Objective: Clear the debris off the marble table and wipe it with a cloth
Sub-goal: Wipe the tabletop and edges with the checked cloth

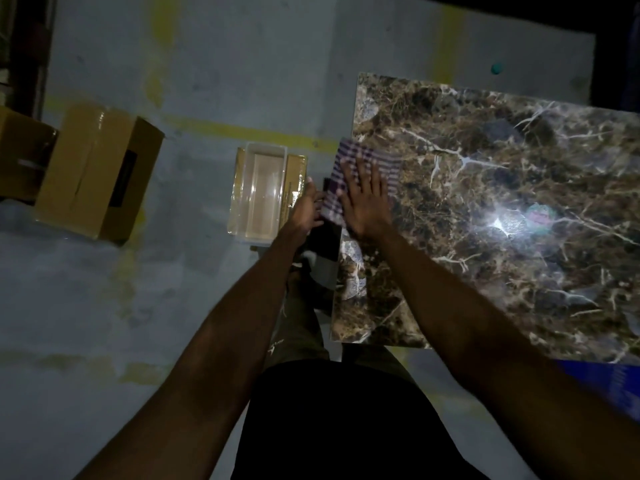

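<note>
**Cloth at the table's left edge, both hands on it**

Dim concrete floor [214, 64] with faded yellow lines fills most of the head view, lit only in patches. On the right stands the marble table [502, 209], its brown, white-veined top glossy, with a bright glare spot near its middle.

A checked cloth [349, 174], purple and white, lies over the table's left edge, partly on the marble and partly hanging past it. The right hand [367, 202] lies flat on the cloth with fingers straight and spread, pressing it against the tabletop. The left hand [306, 209] is just beside the table's edge, off the marble, touching the overhanging part of the cloth; whether its fingers curl round the fabric or only rest against it cannot be told in this light and blur.

Just left of the hands, on the floor, sits a clear plastic tray [259, 195] resting on a tan box. Well apart, further left, lies a cardboard box [100, 174] on its side. A small teal ball [496, 77] lies on the floor beyond the table's far edge. No debris can be made out on the patterned marble.
</note>
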`<state>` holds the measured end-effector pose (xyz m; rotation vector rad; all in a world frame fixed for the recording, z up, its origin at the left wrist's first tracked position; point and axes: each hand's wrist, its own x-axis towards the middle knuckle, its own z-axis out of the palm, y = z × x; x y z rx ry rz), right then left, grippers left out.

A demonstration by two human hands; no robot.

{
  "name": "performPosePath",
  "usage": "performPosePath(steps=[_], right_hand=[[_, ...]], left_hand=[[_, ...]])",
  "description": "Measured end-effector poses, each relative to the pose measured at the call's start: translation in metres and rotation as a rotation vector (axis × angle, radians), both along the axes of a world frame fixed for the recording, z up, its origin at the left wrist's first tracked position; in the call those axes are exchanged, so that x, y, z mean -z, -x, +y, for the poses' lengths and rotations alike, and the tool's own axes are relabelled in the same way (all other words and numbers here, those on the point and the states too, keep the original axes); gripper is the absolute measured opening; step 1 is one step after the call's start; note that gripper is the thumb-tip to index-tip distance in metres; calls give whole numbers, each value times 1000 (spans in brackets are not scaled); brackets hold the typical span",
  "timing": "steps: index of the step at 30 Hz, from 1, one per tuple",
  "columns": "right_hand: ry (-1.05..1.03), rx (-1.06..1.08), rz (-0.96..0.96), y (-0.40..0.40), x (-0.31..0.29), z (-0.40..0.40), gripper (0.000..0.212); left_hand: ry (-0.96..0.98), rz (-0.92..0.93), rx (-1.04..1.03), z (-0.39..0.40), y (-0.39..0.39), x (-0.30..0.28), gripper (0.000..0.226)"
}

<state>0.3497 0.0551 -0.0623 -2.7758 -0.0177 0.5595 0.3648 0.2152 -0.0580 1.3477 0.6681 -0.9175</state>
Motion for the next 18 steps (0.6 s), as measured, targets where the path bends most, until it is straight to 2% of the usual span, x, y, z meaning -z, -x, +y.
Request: performPosePath(steps=[5,7,10,13,16,18], right_hand=[[-49,-59,4,129,-3,10,61],[-58,-91,19,150,-7,4,59],[-37,-102,5,126,-5,-7,59],[6,7,-55,73,1,-13,61],[10,92,-91,27,7,-18,62],[-6,75,-88,24,11,-22,63]], left_hand=[[38,-11,21,-10,-3,-2,86],[59,12,37,-10,0,-4,87],[38,-8,40,-15,4,-2,79],[9,-75,-29,-21,16,-3,64],[-84,-273,-38,-23,35,3,32],[-140,-374,24,-25,50,10,37]])
